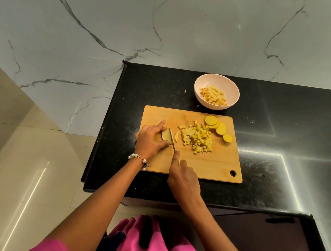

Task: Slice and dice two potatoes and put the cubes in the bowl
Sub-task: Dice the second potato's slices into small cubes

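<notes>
Bowl holding potato cubes, left hand gripping potato, right hand apparently gripping knife

The cutting board looks like pale, matt wood. Under it the countertop is black speckled stone, polished and glossy. The wall is smooth veined marble; the bowl seems matt.

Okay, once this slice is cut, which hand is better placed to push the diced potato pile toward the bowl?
Probably the right hand. It grips the knife right beside the cube pile, on the bowl's side of the board. The left hand is holding the potato piece at the far left edge.
</notes>
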`<state>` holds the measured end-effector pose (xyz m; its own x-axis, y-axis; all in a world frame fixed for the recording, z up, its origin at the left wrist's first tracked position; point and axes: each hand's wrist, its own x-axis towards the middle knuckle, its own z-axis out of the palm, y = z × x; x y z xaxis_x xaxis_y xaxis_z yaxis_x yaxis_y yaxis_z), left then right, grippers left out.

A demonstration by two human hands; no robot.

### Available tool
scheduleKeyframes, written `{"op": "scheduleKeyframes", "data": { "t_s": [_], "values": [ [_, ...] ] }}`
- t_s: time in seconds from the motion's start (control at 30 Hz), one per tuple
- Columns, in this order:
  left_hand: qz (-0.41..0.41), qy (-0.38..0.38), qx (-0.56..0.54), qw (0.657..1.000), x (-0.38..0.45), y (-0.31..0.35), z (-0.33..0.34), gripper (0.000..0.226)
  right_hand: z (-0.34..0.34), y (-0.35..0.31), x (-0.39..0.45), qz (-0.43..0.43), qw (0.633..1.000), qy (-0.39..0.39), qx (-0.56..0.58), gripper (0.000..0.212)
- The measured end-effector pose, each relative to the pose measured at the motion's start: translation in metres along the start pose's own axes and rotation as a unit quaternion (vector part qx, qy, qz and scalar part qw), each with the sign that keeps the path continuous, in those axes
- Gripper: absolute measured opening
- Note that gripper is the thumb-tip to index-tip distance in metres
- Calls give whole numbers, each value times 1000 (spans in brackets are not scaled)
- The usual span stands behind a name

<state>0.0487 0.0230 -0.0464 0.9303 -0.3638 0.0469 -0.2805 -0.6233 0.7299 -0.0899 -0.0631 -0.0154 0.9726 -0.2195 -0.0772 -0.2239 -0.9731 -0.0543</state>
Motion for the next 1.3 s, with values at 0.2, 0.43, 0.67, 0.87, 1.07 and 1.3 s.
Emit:
{"op": "scheduleKeyframes", "data": {
  "t_s": [0.2, 0.43, 0.67, 0.87, 1.07, 1.3],
  "values": [
    [4, 1, -3, 1000, 1, -2, 0, 75, -16, 8, -26, 5, 994, -31, 108, 62],
    [4, 3, -24, 1000, 0, -3, -1, 76, -23, 5, 8, 20, 994, 4, 106, 58],
    [-1, 2, -23, 1000, 2, -3, -1, 77, -22, 3, 9, 21, 994, -1, 105, 58],
    [6, -18, 47, 999, 1, 0, -1, 83, -16, 12, -11, 38, 992, -19, 122, 59],
    [-15, -95, 128, 987, 11, 8, -2, 103, -15, 21, -8, 58, 987, 12, 149, 56],
    [10, -119, 135, 984, 16, 9, -7, 99, -12, 24, -4, 58, 980, 31, 189, 54]
  ]
}}
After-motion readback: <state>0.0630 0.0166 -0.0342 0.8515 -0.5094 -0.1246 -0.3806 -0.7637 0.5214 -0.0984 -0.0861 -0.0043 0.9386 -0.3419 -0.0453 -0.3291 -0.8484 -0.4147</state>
